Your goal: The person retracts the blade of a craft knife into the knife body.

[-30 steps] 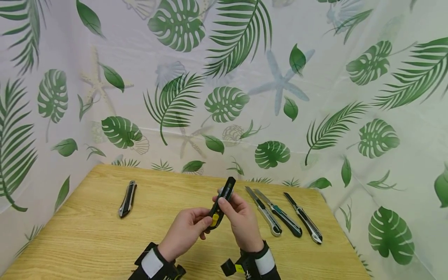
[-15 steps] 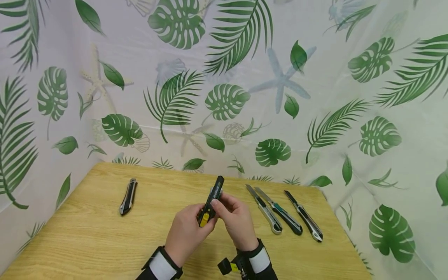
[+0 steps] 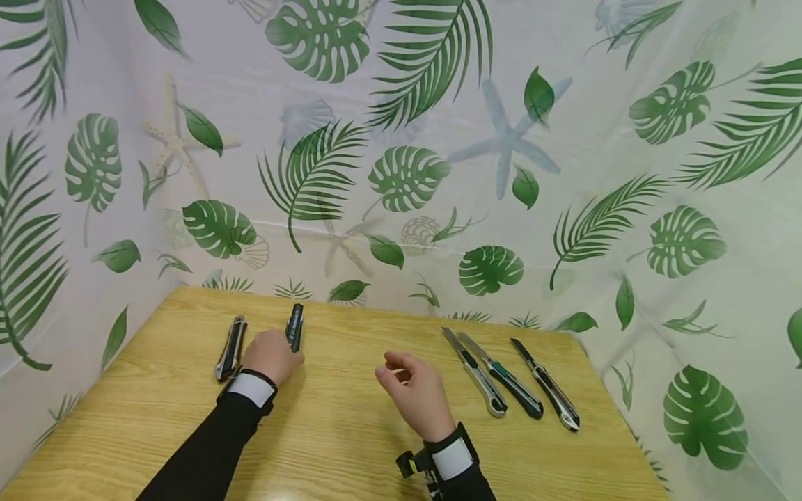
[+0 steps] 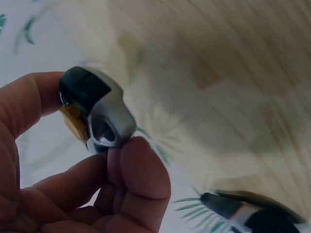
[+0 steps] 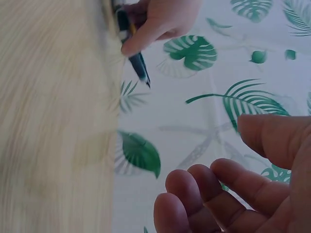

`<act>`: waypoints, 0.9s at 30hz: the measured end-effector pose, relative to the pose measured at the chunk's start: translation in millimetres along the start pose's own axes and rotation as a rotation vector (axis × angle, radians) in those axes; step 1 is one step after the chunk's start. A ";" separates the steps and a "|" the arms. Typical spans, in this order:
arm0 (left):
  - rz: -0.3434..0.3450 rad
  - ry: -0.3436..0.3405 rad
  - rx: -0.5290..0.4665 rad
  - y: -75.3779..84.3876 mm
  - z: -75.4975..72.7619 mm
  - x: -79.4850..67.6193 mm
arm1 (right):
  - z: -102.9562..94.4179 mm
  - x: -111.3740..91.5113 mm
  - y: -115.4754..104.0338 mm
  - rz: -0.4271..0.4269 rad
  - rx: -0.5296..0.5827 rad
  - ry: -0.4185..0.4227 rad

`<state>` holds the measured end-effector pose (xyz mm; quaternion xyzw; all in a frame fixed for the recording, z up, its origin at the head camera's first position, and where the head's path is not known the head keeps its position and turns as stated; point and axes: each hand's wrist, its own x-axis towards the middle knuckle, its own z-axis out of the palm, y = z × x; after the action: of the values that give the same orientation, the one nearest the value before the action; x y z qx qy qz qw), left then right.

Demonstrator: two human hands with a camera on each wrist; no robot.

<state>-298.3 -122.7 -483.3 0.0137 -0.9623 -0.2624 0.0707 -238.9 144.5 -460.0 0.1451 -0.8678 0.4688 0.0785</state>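
My left hand (image 3: pixel 271 356) pinches a black utility knife (image 3: pixel 295 325) over the left part of the table. Its grey butt end with a hole and a yellow slider show in the left wrist view, between thumb and fingers (image 4: pixel 143 167). Just left of that hand lies another utility knife (image 3: pixel 231 348), black with silver edges. My right hand (image 3: pixel 418 390) hovers over the middle of the table with relaxed, slightly bent fingers and nothing in them. The right wrist view shows the held knife (image 5: pixel 138 65) pointing away from the left hand.
To the right lie three utility knives with blades out: a silver one (image 3: pixel 479 383), a black and green one (image 3: pixel 516 390) and a black and silver one (image 3: pixel 554 400). A leaf-patterned curtain (image 3: pixel 407 229) hangs behind the wooden table (image 3: pixel 351 445).
My left hand has carried the utility knife from the middle to the far left, beside the lying knife. The right hand has let go of it and stayed near the middle.
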 end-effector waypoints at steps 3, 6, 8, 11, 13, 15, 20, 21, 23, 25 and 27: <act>-0.031 -0.036 0.042 -10.7 -1.7 7.6 | 4.1 -0.4 7.0 -0.027 -0.135 0.014; -0.046 -0.057 0.065 -16.7 -1.8 10.5 | 6.7 -0.7 13.5 -0.074 -0.301 0.024; -0.045 -0.068 0.067 -17.7 -2.4 11.0 | 6.5 -0.7 17.6 -0.098 -0.432 0.037; -0.033 -0.073 0.077 -17.4 -3.3 11.8 | 1.7 1.4 28.9 -0.102 -0.623 0.045; -0.031 -0.079 0.082 -16.7 -4.2 12.3 | -5.7 3.9 38.9 -0.076 -0.709 0.045; -0.029 -0.082 0.090 -16.7 -4.2 13.3 | -17.7 7.7 50.8 -0.040 -0.757 0.040; -0.017 -0.081 0.092 -17.3 -3.0 14.3 | -57.7 17.5 85.3 0.111 -0.858 0.070; -0.013 -0.079 0.089 -17.8 -2.3 14.3 | -65.4 19.0 92.8 0.147 -0.879 0.077; -0.002 -0.069 0.084 -18.7 -0.7 13.7 | -78.7 20.4 105.6 0.222 -0.893 0.089; 0.006 -0.067 0.082 -19.0 0.4 12.3 | -88.4 20.5 116.9 0.290 -0.884 0.071; 0.007 -0.059 0.083 -17.7 0.4 9.6 | -94.6 19.4 125.9 0.349 -0.859 0.031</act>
<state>-308.1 -138.4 -491.4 0.0055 -0.9741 -0.2222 0.0426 -298.2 285.5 -502.4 -0.0559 -0.9935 0.0751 0.0642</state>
